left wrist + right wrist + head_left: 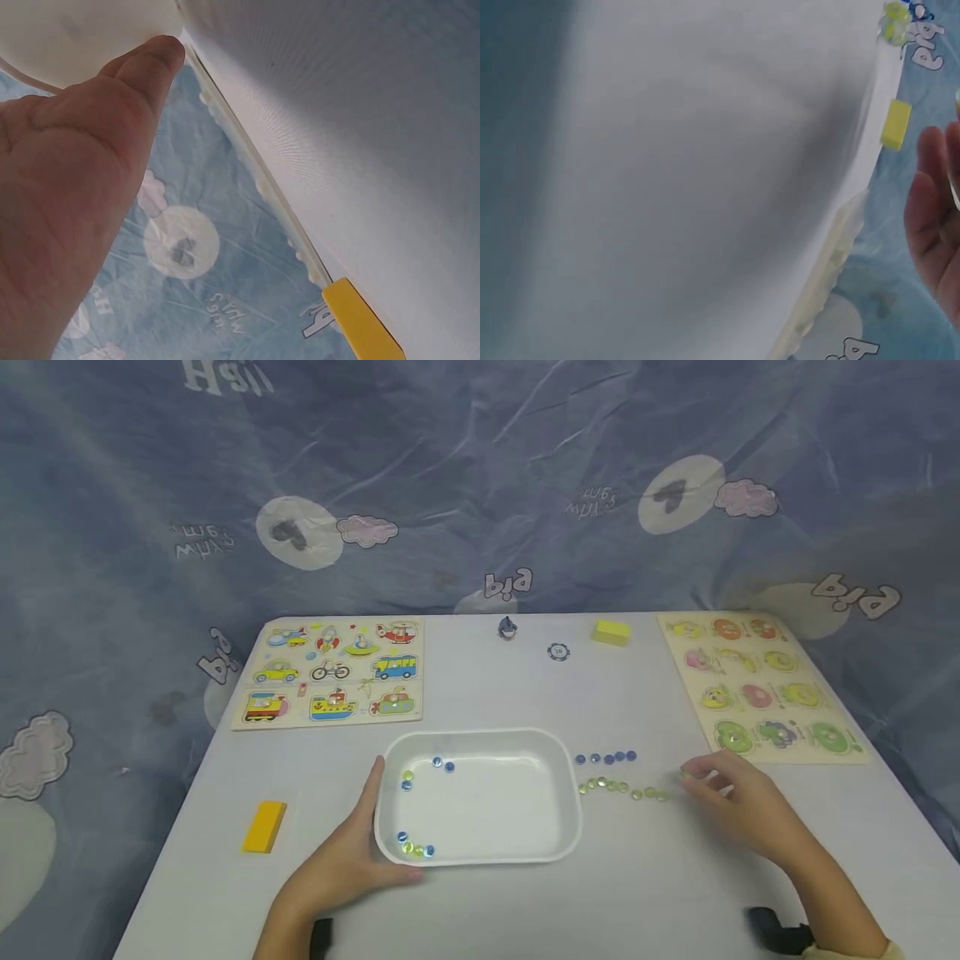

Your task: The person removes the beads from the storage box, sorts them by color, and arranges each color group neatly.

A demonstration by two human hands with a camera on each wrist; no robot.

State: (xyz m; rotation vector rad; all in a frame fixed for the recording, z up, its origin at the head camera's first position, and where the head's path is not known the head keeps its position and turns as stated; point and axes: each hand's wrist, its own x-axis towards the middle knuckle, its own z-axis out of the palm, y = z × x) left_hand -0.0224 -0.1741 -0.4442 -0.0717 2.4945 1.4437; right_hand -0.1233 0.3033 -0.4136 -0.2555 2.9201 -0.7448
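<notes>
A smooth white plastic tray with round corners and a raised rim sits just to the right of the left fingers. Small, shiny blue and green beads lie inside it, most of them on the side near those fingers. Just left of the right fingers, a line of round green beads runs toward the tray, and a shorter line of blue beads lies a little farther off.

The left hand has its thumb spread wide; its fingers lie straight along the tray's side and the thumb is by the near edge, not curled round it. The right hand is bent above the table, and its fingertips pinch one little green bead.

The table is white and flat. Left of the left fingers is a yellow-orange block. Beyond them lies a flat board of cars and boats. Past the right fingers lies a fruit board, and farther off to their left are a yellow block, a round chip and a tiny figure. Wrinkly blue cloth with clouds and words hangs behind.
</notes>
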